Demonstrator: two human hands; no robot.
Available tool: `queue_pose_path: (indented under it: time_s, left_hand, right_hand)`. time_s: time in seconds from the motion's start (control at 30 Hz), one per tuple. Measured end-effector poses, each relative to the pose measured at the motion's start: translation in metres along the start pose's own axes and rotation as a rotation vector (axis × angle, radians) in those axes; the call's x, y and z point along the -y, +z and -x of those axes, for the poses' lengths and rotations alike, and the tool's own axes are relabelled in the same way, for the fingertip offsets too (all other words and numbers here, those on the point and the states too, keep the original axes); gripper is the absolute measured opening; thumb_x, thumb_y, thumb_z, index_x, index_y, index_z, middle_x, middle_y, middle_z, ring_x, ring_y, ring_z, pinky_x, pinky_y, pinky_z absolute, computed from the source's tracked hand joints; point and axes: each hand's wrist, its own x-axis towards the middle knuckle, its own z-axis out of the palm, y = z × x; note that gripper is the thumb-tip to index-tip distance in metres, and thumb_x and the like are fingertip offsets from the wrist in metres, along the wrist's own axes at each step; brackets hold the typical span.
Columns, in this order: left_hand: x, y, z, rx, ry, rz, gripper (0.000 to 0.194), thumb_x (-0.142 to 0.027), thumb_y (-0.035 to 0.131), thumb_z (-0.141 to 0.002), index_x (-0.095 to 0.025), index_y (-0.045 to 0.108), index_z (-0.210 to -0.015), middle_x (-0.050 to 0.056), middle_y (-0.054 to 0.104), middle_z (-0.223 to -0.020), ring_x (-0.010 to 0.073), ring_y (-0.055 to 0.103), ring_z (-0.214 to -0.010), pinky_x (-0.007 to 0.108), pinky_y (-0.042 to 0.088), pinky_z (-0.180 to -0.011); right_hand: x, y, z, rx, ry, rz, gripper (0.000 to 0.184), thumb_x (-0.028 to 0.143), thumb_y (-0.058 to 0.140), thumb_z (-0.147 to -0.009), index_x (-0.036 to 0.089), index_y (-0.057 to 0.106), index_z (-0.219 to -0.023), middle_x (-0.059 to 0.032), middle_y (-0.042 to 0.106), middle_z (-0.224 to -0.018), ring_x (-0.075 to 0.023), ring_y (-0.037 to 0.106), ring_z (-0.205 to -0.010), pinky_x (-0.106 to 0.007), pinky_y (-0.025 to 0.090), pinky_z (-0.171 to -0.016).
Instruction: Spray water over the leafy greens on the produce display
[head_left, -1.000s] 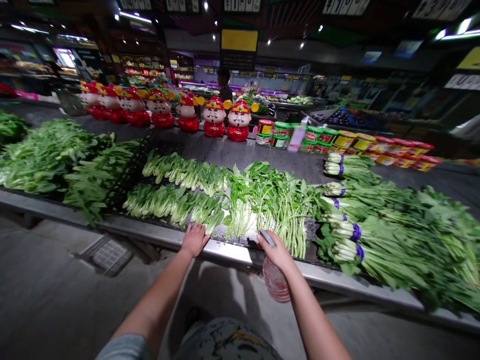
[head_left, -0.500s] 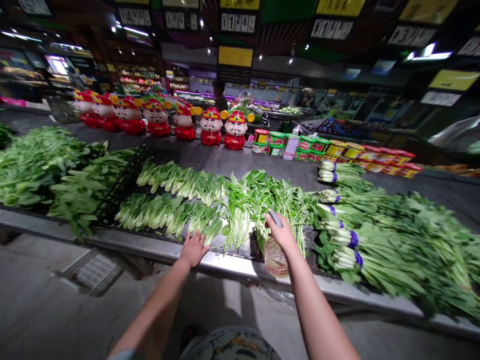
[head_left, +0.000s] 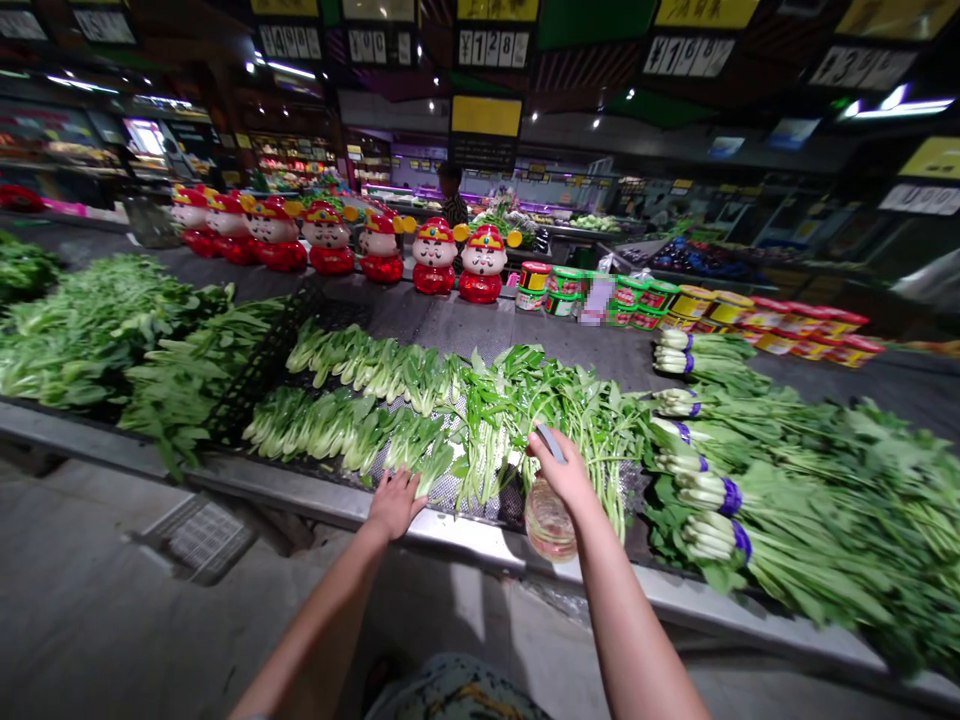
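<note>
The right hand (head_left: 564, 475) is wrapped around the neck of a clear, ridged spray bottle with a grey top (head_left: 549, 525); its round body hangs just below the fist. The left hand (head_left: 396, 505), fingers loosely spread, rests at the pale-stemmed, green-leaved bok choy (head_left: 433, 462). Black overhead price signs (head_left: 492, 48) show "¥128" and "¥168"; writing on the stacked, colourful round tubs (head_left: 564, 282) is too small to read.

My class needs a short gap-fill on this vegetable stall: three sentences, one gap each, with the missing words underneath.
1. The right hand holds a see-through bottle whose top is ____.
2. The bands around the bundled greens are ____.
3. In the picture, the red-hatted figurines stand to the ____ of the stacked tubs.

Missing words: grey; purple; left
</note>
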Motion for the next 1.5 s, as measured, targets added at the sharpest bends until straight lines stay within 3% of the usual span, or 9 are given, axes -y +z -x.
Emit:
queue_pose_path:
  time_s: [0.2,0.47,0.67,0.9,1.2,1.33,1.5]
  left_hand:
    - [-0.001,-0.001,0.002,-0.012,0.001,-0.001,0.06,-0.052,0.026,-0.089,-0.017,0.039,-0.136,0.012,0.044,-0.14,0.0257,0.026,-0.136,0.048,0.009,-0.113]
    - [-0.002,-0.004,0.002,0.015,-0.006,0.007,0.06,-0.052,0.025,-0.089,-0.017,0.038,-0.137,0.013,0.043,-0.141,0.0253,0.025,-0.137,0.048,0.009,-0.113]
    - [-0.001,-0.001,0.001,0.017,-0.005,-0.001,0.06,-0.053,0.024,-0.089,-0.018,0.037,-0.137,0.012,0.044,-0.141,0.0248,0.024,-0.137,0.047,0.007,-0.113]
    - [0.0,0.001,0.002,-0.005,0.0,0.007,0.06,-0.052,0.024,-0.089,-0.018,0.038,-0.136,0.012,0.046,-0.139,0.0252,0.026,-0.137,0.048,0.008,-0.113]
    - [0.0,0.001,0.004,-0.016,0.006,0.024,0.059,-0.052,0.024,-0.089,-0.018,0.04,-0.135,0.012,0.047,-0.138,0.0253,0.029,-0.135,0.047,0.011,-0.112]
    - [0.008,-0.006,0.008,-0.013,0.069,0.056,0.057,-0.048,0.022,-0.091,-0.015,0.041,-0.134,0.011,0.048,-0.137,0.0234,0.029,-0.135,0.043,0.015,-0.112]
    - [0.032,-0.014,0.012,-0.021,0.037,0.018,0.054,-0.046,0.024,-0.091,-0.015,0.043,-0.132,0.011,0.048,-0.138,0.0241,0.026,-0.136,0.044,0.015,-0.113]
  right_hand:
    - [0.0,0.013,0.006,0.022,-0.07,0.085,0.037,0.053,0.041,-0.084,0.022,0.055,-0.073,-0.0049,0.06,-0.073,-0.0194,0.055,-0.069,-0.035,0.044,-0.068]
    - [-0.008,0.013,0.017,0.049,-0.06,0.088,0.037,0.052,0.041,-0.084,0.019,0.058,-0.084,-0.0049,0.061,-0.072,-0.0198,0.056,-0.068,-0.034,0.044,-0.066]
    - [0.005,0.015,0.028,0.073,-0.047,0.059,0.039,0.05,0.041,-0.086,0.019,0.059,-0.099,-0.0085,0.064,-0.09,-0.0214,0.059,-0.081,-0.034,0.045,-0.071]
    - [-0.004,0.026,0.038,0.07,-0.026,0.153,0.039,0.053,0.042,-0.084,0.02,0.062,-0.093,-0.0074,0.064,-0.088,-0.0229,0.058,-0.085,-0.034,0.044,-0.074]
    - [-0.004,0.023,0.045,0.12,-0.058,0.057,0.038,0.051,0.043,-0.085,0.019,0.061,-0.091,-0.0062,0.063,-0.08,-0.0211,0.059,-0.074,-0.035,0.045,-0.069]
    - [0.005,0.024,0.046,0.172,-0.037,0.019,0.037,0.052,0.044,-0.085,0.02,0.062,-0.09,-0.0063,0.064,-0.08,-0.0212,0.059,-0.072,-0.034,0.046,-0.064]
    - [0.017,0.033,0.046,0.17,-0.03,0.027,0.037,0.053,0.042,-0.085,0.022,0.062,-0.082,-0.0054,0.063,-0.077,-0.0208,0.058,-0.069,-0.034,0.046,-0.062]
